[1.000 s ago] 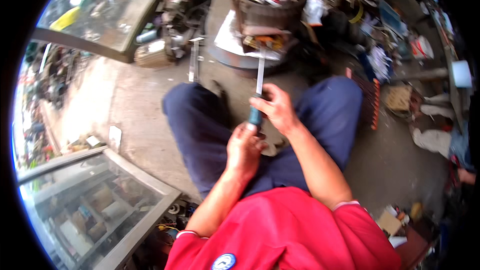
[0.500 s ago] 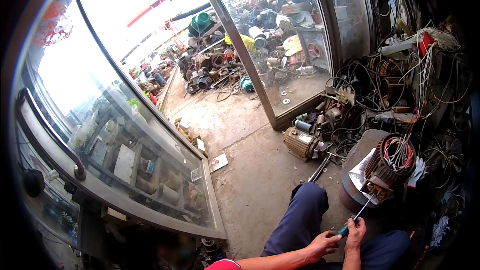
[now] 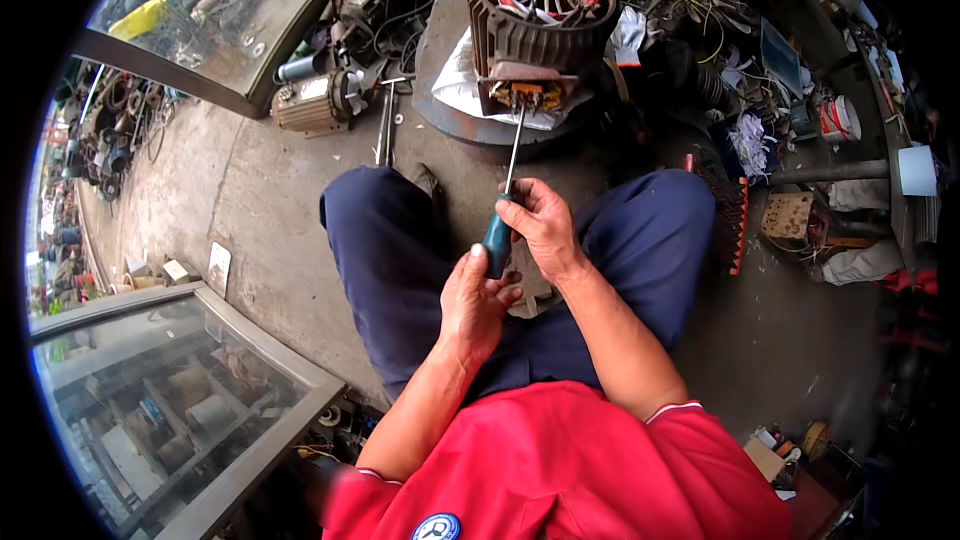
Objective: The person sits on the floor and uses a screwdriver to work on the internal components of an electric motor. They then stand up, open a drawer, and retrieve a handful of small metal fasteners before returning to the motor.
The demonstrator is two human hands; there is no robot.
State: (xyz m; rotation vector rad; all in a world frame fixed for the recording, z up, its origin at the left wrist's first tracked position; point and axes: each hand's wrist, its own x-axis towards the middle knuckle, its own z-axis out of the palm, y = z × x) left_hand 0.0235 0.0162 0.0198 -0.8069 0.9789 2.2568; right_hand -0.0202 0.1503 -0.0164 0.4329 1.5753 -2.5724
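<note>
Screwdriver [image 3: 497,237] could slip off the motor [image 3: 540,46] terminal block [image 3: 536,96] if pushed askew.
Left hand [image 3: 472,305] pinches its handle's butt, right hand [image 3: 545,225] the handle's front; its tip reaches over the stand's [image 3: 468,133] near edge.

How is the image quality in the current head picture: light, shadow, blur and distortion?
Head view: screwdriver and ribbed motor housing look fairly sharp; the floor is brighter on the left, dimmer on the right, where the far edge sinks into shadow; the red shirt smears at its left edge; the fisheye leaves a round image, black in the corners.
</note>
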